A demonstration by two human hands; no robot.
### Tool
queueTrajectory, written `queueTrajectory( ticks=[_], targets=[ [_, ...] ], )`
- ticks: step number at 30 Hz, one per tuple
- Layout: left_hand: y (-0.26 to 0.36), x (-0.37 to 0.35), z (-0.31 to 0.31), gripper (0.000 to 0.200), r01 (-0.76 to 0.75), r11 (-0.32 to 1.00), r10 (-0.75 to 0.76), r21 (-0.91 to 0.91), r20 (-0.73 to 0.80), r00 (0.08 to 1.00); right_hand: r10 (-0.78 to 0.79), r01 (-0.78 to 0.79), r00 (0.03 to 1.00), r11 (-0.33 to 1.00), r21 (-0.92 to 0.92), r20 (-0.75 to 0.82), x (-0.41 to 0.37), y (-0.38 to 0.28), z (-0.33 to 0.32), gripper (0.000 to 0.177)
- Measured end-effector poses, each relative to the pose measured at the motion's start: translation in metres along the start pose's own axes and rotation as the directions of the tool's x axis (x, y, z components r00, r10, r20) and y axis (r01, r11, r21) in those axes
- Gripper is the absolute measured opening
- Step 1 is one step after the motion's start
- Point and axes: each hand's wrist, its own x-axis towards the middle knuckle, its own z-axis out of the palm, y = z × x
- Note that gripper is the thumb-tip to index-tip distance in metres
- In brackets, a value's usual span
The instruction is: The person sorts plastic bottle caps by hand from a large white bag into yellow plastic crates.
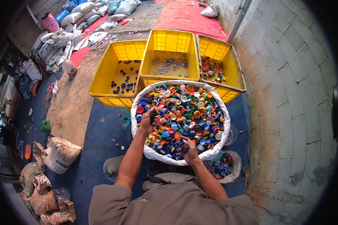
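Note:
A wide white sack with a rolled rim (pixel 226 127) stands in front of me, full of bottle caps (pixel 180 112) in many colours. Over the left part of the caps is my left hand (pixel 149 119), its fingers curled round dark caps. My right hand (pixel 189 150) is at the near side of the sack, closed around a dark cap, with the fingertips close to the other caps. Beyond the sack are three yellow crates: the left crate (pixel 101 75) holds dark caps, the middle crate (pixel 170 40) pale caps, the right crate (pixel 233 71) red, orange and yellow caps.
A smaller sack of caps (pixel 234 168) sits at the near right. A block wall (pixel 285 105) rises on the right. Clear plastic containers (pixel 112 167) flank the big sack. A printed sack (pixel 62 153) and bags (pixel 41 195) lie at left, with piled sacks (pixel 75 17) farther back.

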Motion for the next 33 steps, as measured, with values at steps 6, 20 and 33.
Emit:
queueTrajectory(
  ticks=[6,20,33],
  targets=[
    [-0.017,-0.05,-0.006,0.031,0.07,0.924,0.022,-0.375,0.237,0.971,0.05,-0.055,0.997,0.994,0.093,0.05,0.003,-0.003,0.008,0.016],
    [-0.054,-0.109,0.025,0.035,0.024,0.972,0.025,-0.234,0.206,0.978,-0.49,0.712,0.636,0.076,-0.698,0.596,0.021,-0.031,0.071,0.052],
    [-0.08,-0.104,0.02,0.021,-0.02,0.952,0.018,-0.304,-0.01,1.0,-0.553,0.518,0.797,0.422,-0.744,0.241,0.027,-0.02,0.043,0.038]
  ],
)
